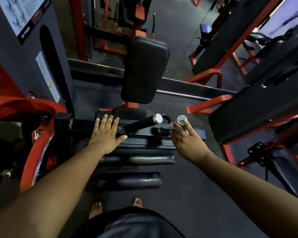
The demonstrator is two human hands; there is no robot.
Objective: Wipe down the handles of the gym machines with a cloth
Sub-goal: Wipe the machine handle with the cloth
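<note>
My left hand [105, 134] lies flat on the black crossbar [83, 125] of the machine in front of me, fingers [108, 120] straight and slightly spread, thumb stretched out toward the right along the bar's near edge; it holds nothing, only rests on the metal. Just right of that hand, the first handle [139, 123] angles up and away from the crossbar, a black grip ending in a shiny silver cap [158, 118]. My right hand [187, 140] reaches for the second handle, whose silver cap [181, 119] sits just right of the first one; my fingertips [185, 121] touch the cap's rim, the fingers loosely bent and parted, not closed round it. The grip under that cap is hidden behind my hand and blurred, so I cannot tell how much of it my fingers cover. Neither hand has hold of a cloth, and I see none near the crossbar. Beyond the crossbar stands the black back pad [144, 69], upright on its red post, with the small black seat [130, 112] just below it and right behind the handles. On my side of the crossbar lie two black padded rollers [136, 159], one nearer me than the other, both parallel to the bar. Left of the crossbar rises the grey weight-stack housing [33, 54] with its stickers and the red frame [36, 152] curving below. My bare feet [95, 209] stand on the dark rubber floor [187, 194], nearer me than the rollers.
</note>
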